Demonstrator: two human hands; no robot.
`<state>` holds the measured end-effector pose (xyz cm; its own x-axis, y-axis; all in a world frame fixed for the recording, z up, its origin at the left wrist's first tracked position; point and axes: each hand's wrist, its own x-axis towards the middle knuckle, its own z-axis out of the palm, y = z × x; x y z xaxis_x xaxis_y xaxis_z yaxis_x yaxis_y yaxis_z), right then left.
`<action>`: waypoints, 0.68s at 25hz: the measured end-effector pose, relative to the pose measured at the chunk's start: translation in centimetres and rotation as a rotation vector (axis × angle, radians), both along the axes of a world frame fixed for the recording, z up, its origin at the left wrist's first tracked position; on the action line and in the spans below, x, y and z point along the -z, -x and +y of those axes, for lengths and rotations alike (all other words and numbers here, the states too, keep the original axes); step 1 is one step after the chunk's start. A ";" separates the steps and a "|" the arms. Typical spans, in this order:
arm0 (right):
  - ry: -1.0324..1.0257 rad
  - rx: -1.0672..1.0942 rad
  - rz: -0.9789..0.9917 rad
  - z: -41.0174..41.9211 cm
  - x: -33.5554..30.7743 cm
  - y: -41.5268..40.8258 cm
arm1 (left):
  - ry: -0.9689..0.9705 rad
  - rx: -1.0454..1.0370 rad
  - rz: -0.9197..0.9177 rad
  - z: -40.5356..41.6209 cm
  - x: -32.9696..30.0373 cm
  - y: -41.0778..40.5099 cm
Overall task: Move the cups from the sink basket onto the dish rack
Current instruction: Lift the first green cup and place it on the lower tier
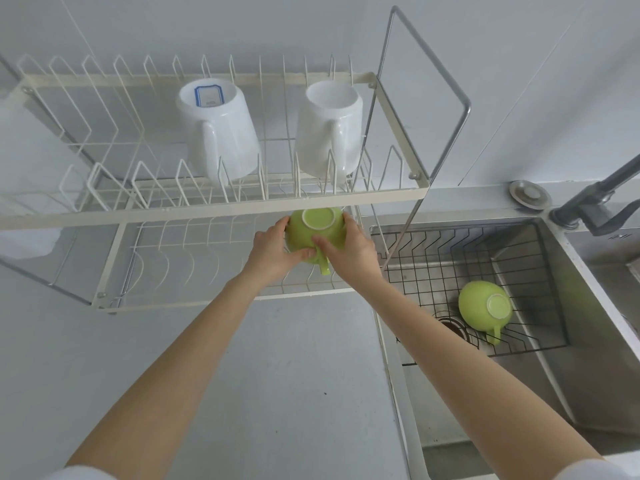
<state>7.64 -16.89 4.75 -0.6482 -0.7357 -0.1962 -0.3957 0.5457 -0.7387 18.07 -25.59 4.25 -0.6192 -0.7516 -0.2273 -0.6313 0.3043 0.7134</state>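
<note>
Now hands (311, 251) gripping green cup (313, 233), rack (214, 206)

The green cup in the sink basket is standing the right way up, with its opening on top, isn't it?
Not quite. The green cup is in the sink basket, but it is upside down: the head view shows its pale round base ring facing up and its opening facing down. Its handle points toward the near edge of the basket.
</note>
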 end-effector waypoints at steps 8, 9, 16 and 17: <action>0.002 -0.007 0.023 0.3 0.0 -0.4 | 0.000 0.027 -0.065 -0.3 -0.2 -0.3; -0.002 -0.006 0.023 0.4 0.0 -0.4 | -0.003 0.030 -0.076 -0.3 -0.2 -0.3; -0.076 -0.128 0.150 0.9 -0.7 -1.2 | 0.050 0.055 -0.105 0.1 -1.1 -0.4; -0.066 -0.161 0.194 1.1 -1.0 -1.3 | 0.090 0.078 -0.120 0.3 -1.4 -0.6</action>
